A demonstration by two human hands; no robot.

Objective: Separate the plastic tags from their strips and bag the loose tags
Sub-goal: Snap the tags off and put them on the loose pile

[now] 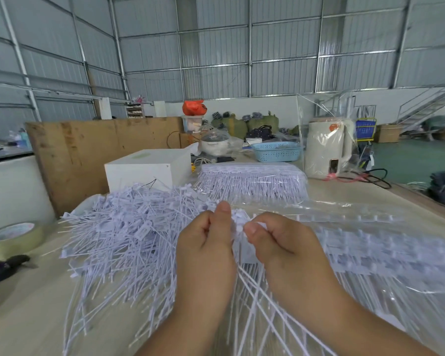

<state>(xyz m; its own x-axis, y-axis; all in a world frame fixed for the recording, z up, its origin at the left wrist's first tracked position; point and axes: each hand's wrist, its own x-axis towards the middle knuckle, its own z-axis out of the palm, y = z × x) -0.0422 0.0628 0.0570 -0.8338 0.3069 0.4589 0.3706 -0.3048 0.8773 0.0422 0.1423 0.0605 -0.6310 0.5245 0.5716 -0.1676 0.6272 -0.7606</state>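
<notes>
Fingers (222,214) of two hands pinch one tag strip (238,228).

Corrugated grey metal walls (216,47) on a steel frame, evenly lit by daylight; green floor (406,160) at right, with a metal staircase (432,104) rising along the far right wall. Pale bench (23,304) in the foreground, backed at left by a brown board partition (88,147). On the bench: white box (147,168), blue plastic basket (276,151), white kettle (326,150) under clear wrap, roll of tape (13,236); beyond, green sacks (239,124), an orange bag (193,107), a blue trolley (365,129).
</notes>
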